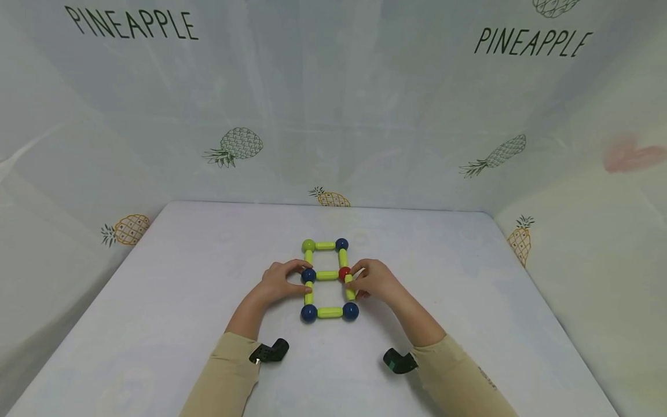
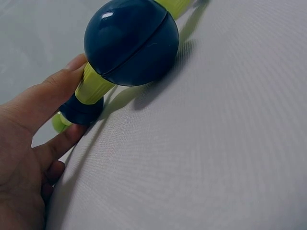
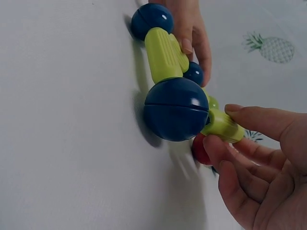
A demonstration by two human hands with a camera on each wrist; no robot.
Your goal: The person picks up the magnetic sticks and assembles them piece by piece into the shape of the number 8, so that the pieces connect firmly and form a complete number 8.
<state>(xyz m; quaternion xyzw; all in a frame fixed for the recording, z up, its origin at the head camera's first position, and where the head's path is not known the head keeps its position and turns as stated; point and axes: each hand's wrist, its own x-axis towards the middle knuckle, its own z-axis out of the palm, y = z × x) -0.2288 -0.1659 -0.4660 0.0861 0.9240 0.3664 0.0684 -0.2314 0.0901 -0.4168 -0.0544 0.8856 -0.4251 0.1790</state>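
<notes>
A flat two-square frame of yellow-green rods and balls lies on the table. My left hand (image 1: pixel 278 282) holds its left side, thumb on the lower left rod (image 1: pixel 309 294) and forefinger at the middle blue ball (image 1: pixel 309 275). Between thumb and fingers my right hand (image 1: pixel 379 280) pinches the lower right rod (image 3: pixel 221 125). That rod slants between the red ball (image 1: pixel 344 273) and the near right blue ball (image 1: pixel 351 311); in the right wrist view its outer end is raised. A near rod (image 1: pixel 330 313) joins this ball to the near left blue ball (image 1: pixel 309 313).
A green ball (image 1: pixel 308 245) and a far blue ball (image 1: pixel 341 244) form the frame's far corners, joined by a rod (image 1: pixel 325 246). The white table (image 1: pixel 156 324) meets a pineapple-printed cloth (image 1: pixel 365 116) at its back and sides.
</notes>
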